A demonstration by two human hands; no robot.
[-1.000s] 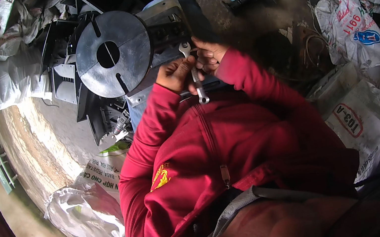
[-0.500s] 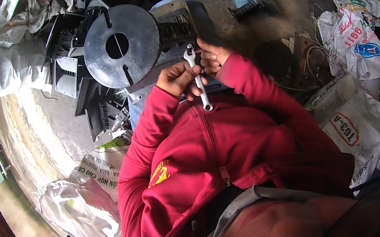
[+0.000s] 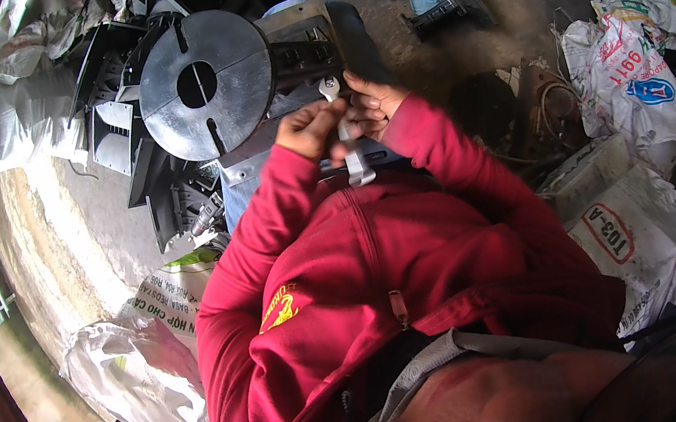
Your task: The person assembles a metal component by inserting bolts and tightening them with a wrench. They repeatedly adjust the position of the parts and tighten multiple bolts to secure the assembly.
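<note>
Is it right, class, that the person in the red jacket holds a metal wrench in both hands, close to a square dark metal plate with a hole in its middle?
Not quite. The head view shows the dark metal plate is round, not square. The rest stands: the left hand and right hand both hold the metal wrench, close to that plate with a hole in its middle.

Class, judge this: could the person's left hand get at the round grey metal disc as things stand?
Probably yes. The left hand grips the wrench with the right hand, beside the disc; nothing lies between, though it would have to let go.
</note>
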